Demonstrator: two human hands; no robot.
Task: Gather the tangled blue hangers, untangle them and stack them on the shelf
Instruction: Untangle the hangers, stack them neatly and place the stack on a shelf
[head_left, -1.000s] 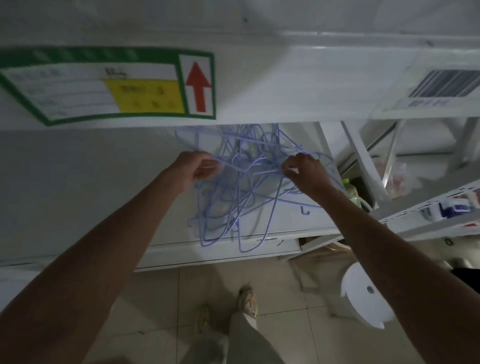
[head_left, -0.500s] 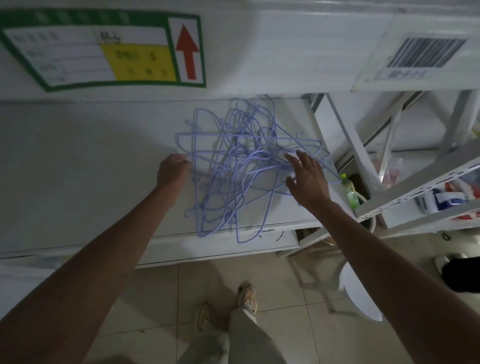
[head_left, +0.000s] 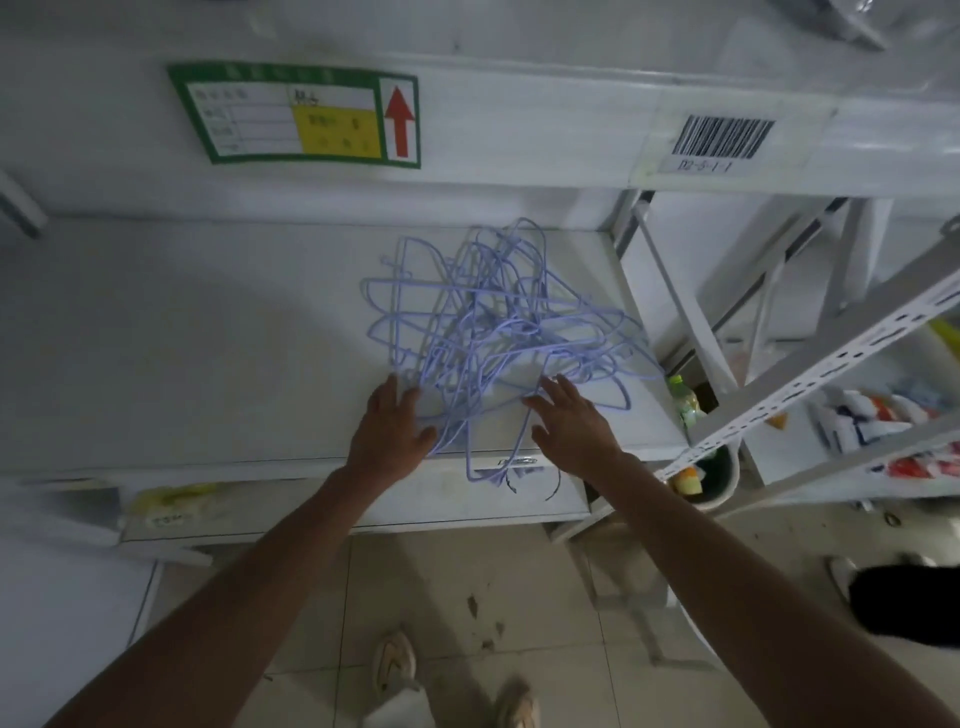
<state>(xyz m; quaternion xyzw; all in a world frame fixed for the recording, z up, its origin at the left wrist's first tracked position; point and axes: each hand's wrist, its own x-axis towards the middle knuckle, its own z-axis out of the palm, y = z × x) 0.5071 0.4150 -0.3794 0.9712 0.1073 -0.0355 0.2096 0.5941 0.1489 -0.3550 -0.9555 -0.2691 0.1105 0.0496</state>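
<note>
A tangled heap of thin blue wire hangers (head_left: 498, 332) lies on the white shelf (head_left: 208, 364), towards its right end; a few hanger ends stick out over the front edge. My left hand (head_left: 389, 431) rests flat at the near left side of the heap, fingers spread and touching the wires. At the near right side my right hand (head_left: 571, 426) is also spread flat, fingertips against the hangers. Neither hand grips a hanger.
An upper shelf beam (head_left: 519, 135) with a green label (head_left: 296, 114) and a barcode sticker (head_left: 722, 137) hangs above. A white perforated rack (head_left: 831, 364) stands to the right, with a green bottle (head_left: 683, 397) and a bin (head_left: 711, 478) beside it. A tiled floor lies below.
Both hands let go of the hanger bundle they held up; it now lies on the shelf. The hands have drawn back to its near edge with fingers spread.
</note>
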